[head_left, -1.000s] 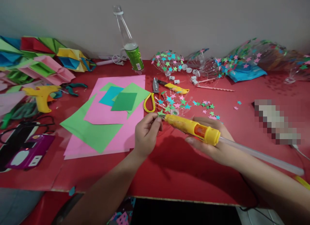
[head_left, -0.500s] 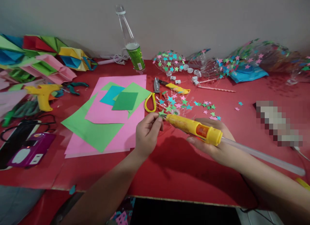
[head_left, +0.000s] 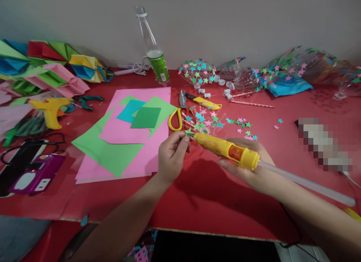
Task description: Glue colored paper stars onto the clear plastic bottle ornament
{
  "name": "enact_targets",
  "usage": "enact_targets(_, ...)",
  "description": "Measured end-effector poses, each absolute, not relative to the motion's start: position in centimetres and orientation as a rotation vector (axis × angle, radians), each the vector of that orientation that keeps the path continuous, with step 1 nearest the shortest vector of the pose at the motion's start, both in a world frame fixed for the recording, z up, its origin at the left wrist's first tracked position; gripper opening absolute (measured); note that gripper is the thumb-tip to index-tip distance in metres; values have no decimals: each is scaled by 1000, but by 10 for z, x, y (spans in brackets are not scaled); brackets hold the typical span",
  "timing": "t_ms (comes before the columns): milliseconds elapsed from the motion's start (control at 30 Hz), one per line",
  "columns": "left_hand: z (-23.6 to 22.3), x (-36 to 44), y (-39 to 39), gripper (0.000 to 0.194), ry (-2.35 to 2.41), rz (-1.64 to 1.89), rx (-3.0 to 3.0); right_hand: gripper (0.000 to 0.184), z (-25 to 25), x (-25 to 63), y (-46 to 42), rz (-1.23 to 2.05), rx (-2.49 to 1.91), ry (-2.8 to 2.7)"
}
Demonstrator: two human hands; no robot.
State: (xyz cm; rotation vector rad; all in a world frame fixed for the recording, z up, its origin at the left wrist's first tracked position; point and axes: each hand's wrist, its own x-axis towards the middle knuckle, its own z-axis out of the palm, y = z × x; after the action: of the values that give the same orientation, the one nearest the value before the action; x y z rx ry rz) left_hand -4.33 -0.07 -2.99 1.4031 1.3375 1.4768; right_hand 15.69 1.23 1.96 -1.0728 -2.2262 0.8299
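Note:
Between thumb and fingertips, my left hand pinches a small green paper star. A yellow hot glue gun lies in my right hand, fingers closed around its body. Its nozzle meets the star's right side, and a long clear glue stick juts out of its back end. Whether glue is coming out is too small to see. Just beyond the nozzle sits a clear plastic piece decorated with stars. Loose paper stars are scattered to its right on the red table.
Left of my hands lie coloured paper sheets, a second yellow glue gun and a purple box. Scissors and a yellow cutter lie ahead. A tall bottle and star-covered plastic pieces stand by the wall.

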Motion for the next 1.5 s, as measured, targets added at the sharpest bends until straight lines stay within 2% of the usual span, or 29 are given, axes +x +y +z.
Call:
enact_targets(667, -30, -44, -1, 22, 1355, 1462, 1409, 33, 14, 159, 14, 814, -1065, -2228)
enact_targets(867, -35, -46, -1, 22, 1380, 1452, 1518, 38, 20, 158, 11, 735, -1092, -2300)
enact_targets(967, -34, -47, -2, 21, 1453, 1448, 1702, 40, 24, 159, 11, 583, -1080, -2369)
enact_targets(1100, -27, -50, -8, 21, 1483, 1503, 1830, 29, 32, 165, 10, 435, -957, -2476)
enact_targets(1267, -7, -58, -13, 15, 1331, 1664, 1375, 10, 39, 166, 9, 816, -734, -2741)
enact_targets(1333, 2, -63, -14, 15, 1268, 1587, 1252, 10, 31, 163, 9, 834, -754, -2867)
enact_targets(1400, 8, -64, -14, 16, 1218, 1413, 1181, 20, 19, 160, 10, 738, -786, -2991)
enact_targets(1500, 10, -61, -13, 18, 1168, 1101, 1092, 24, -1, 156, 13, 549, -781, -3072)
